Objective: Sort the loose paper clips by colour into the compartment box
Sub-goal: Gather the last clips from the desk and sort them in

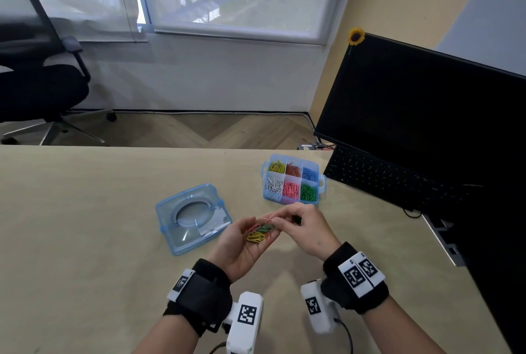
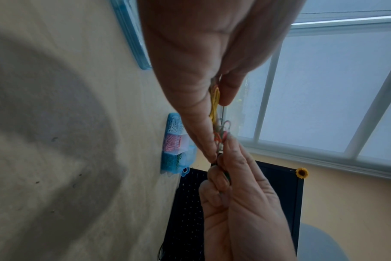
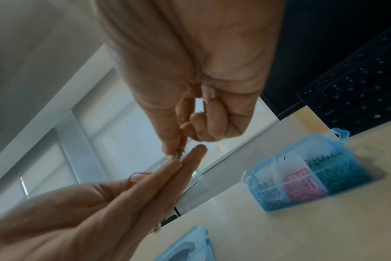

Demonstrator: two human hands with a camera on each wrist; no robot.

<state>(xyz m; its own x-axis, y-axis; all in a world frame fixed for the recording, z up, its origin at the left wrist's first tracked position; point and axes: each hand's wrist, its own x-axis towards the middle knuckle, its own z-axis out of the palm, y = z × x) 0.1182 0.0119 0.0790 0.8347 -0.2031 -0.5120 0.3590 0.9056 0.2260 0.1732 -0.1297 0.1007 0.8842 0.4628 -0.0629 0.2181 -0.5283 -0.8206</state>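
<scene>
My left hand (image 1: 263, 226) lies palm up above the desk and holds a small heap of loose paper clips (image 1: 258, 234), yellow, green and pink; its thumb (image 2: 229, 88) presses the yellow ones against the fingers. My right hand (image 1: 273, 218) reaches in from the right and pinches a clip at the heap's far end, with green clips (image 1: 297, 220) tucked in its curled fingers. A red clip (image 3: 138, 174) sticks up behind the left fingers (image 3: 185, 164). The blue compartment box (image 1: 321, 183) stands open just beyond, with clips sorted by colour in six cells.
The box's clear blue lid (image 1: 193, 218) lies flat on the desk, left of my hands. A black keyboard (image 1: 384, 177) and a dark monitor (image 1: 421, 114) fill the right side. An office chair (image 1: 37, 83) stands past the desk's far edge.
</scene>
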